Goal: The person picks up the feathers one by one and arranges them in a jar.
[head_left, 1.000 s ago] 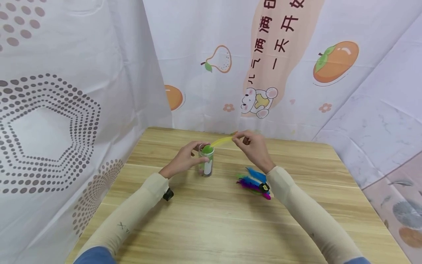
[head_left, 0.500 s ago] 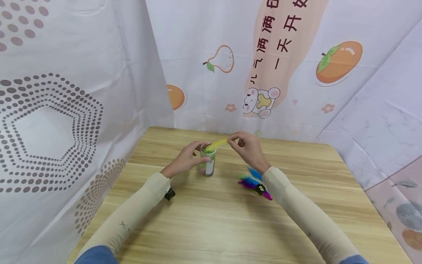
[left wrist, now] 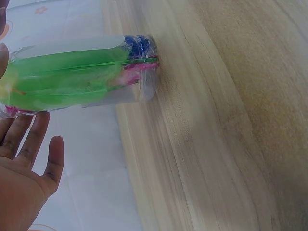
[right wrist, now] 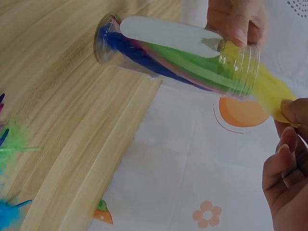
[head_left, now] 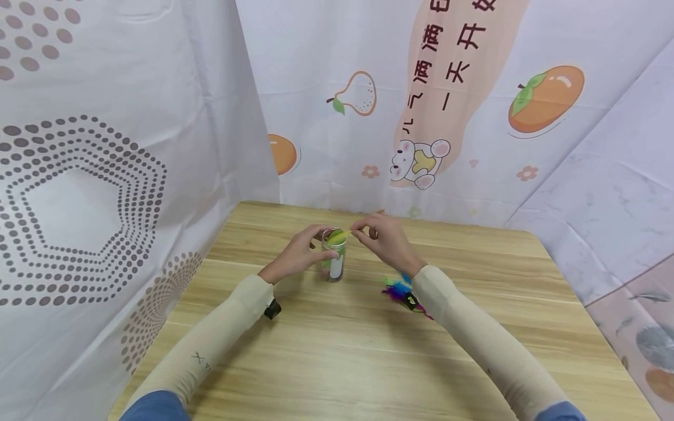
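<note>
A clear plastic jar (head_left: 336, 268) with a white label stands upright on the wooden table. My left hand (head_left: 297, 251) grips it near the mouth, thumb on the near side. Inside, the wrist views show green feathers (left wrist: 72, 77), a dark blue feather (right wrist: 139, 55) and some pink. My right hand (head_left: 388, 240) pinches the end of a yellow feather (right wrist: 272, 91) between thumb and fingertips. That feather passes through the jar's open mouth, its front part inside and the pinched end outside.
A loose pile of feathers (head_left: 400, 289), blue, purple, green and magenta, lies on the table (head_left: 337, 362) beneath my right wrist, partly hidden by the sleeve. Printed cloth curtains (head_left: 316, 146) close off the back and both sides.
My right hand has moved left toward the jar, and the yellow feather has slid further into it. The left hand keeps its grip on the jar. The view has shifted slightly.
</note>
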Tool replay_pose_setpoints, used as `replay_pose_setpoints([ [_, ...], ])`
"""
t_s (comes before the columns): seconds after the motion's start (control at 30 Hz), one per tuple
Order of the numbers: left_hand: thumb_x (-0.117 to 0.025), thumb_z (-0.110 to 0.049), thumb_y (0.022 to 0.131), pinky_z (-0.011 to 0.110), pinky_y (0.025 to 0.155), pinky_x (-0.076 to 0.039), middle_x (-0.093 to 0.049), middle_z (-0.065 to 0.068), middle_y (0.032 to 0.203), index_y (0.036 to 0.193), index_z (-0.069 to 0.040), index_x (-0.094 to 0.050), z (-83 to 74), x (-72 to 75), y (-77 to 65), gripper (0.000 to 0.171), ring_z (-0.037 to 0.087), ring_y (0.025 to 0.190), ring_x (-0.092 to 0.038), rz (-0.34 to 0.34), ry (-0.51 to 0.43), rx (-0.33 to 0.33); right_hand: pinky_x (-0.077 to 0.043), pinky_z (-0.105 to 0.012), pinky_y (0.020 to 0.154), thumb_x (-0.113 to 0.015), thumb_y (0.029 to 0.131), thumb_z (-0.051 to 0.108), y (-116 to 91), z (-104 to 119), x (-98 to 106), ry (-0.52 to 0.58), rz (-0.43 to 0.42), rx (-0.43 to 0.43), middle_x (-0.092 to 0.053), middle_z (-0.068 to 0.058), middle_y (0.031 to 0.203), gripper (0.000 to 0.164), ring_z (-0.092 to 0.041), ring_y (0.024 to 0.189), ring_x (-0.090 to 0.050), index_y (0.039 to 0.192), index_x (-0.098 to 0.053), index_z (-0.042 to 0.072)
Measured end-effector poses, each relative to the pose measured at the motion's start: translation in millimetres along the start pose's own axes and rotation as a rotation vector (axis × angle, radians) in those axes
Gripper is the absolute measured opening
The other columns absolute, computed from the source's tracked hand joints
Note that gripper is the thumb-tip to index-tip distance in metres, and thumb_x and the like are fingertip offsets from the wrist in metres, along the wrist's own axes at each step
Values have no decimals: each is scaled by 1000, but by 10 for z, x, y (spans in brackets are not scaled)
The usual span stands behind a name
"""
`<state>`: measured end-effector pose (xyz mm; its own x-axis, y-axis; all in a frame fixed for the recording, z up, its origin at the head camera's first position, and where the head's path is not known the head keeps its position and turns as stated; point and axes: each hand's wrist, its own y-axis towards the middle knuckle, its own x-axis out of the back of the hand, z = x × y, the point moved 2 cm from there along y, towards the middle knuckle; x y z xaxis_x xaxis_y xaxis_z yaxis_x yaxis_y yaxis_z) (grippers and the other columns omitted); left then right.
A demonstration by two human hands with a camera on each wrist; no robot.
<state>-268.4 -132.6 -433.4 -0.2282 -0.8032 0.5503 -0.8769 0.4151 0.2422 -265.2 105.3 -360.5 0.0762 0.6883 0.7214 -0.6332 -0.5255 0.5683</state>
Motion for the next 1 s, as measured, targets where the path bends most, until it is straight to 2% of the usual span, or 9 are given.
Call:
replay_pose_setpoints([
  [0.2, -76, -52, 90, 45, 93, -47, -59, -10, 126, 143, -28, -56, -5, 3, -4, 61, 14, 113, -55, -3, 4, 2, -44, -27, 56, -76, 95, 9, 33, 49, -77, 8, 76, -20, -74, -1, 98, 11, -8, 64, -52, 106, -79, 9],
  [0.37, -75, -54, 90, 48, 93, -48, -59, -9, 127, 142, -28, -56, -5, 6, -6, 61, 15, 114, -55, 2, 4, -10, -45, -26, 55, -74, 97, 13, 45, 74, -152, 9, 137, -48, -75, -2, 103, 13, -7, 63, -52, 109, -79, 10],
  [0.7, -76, -52, 90, 46, 93, -48, -57, -8, 130, 144, -27, -54, 17, -7, -1, 63, 15, 114, -55, 0, 24, -37, -44, -26, 53, -75, 96, 12, 45, 79, -238, 32, 150, -56, -75, 0, 99, 10, -9, 61, -52, 105, -79, 10],
  [1.0, -75, -55, 90, 48, 93, -47, -58, -10, 127, 143, -30, -54, 27, -2, -6, 62, 14, 113, -54, -1, 5, -18, -43, -26, 51, -73, 98, 14, 42, 41, -227, 49, 143, -63, -74, 2, 100, 12, -8, 60, -50, 108, -79, 11],
])
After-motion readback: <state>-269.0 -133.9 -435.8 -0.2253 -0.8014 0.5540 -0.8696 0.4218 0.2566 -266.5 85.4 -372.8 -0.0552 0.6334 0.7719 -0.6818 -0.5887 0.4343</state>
